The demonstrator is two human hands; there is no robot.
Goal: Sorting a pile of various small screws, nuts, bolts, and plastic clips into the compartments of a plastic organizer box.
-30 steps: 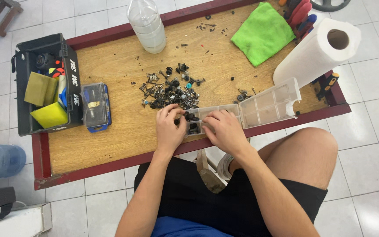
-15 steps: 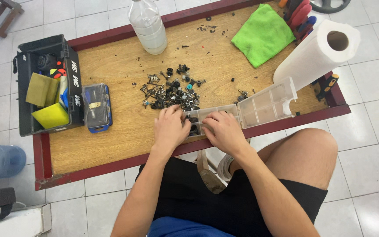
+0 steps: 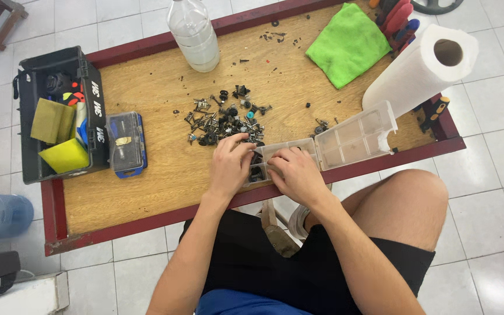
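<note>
Compartment organiser [image 3: 322,149], clear plastic, shallow, lies at the near edge of the bench [image 3: 158,186], its long axis running left to right and rising slightly toward the far right. Its hinged lid [image 3: 357,135] is thrown open to the right, and the tray part sits under both hands. Dark small parts fill the leftmost cells.

Left hand [image 3: 228,166]: rests on the tray's left end, fingers curled toward the far side, tips at the tray's far edge and just short of the hardware pile. Grip narrow; whether a piece is pinched between the fingertips cannot be told.

Right hand [image 3: 296,172]: lies flat over the tray's middle, fingers pointing left toward the other hand, steadying rather than clasping; grip loose, nothing visibly held.

Hardware pile [image 3: 226,119]: black and silver screws and clips, scattered just beyond the tray, far-left of it, nearer the left hand.

Surroundings: plastic bottle [image 3: 193,32] far centre; green cloth [image 3: 348,44] far right; paper towel roll [image 3: 421,67] right; small blue-edged case [image 3: 125,143] and black toolbox [image 3: 59,114] left.
</note>
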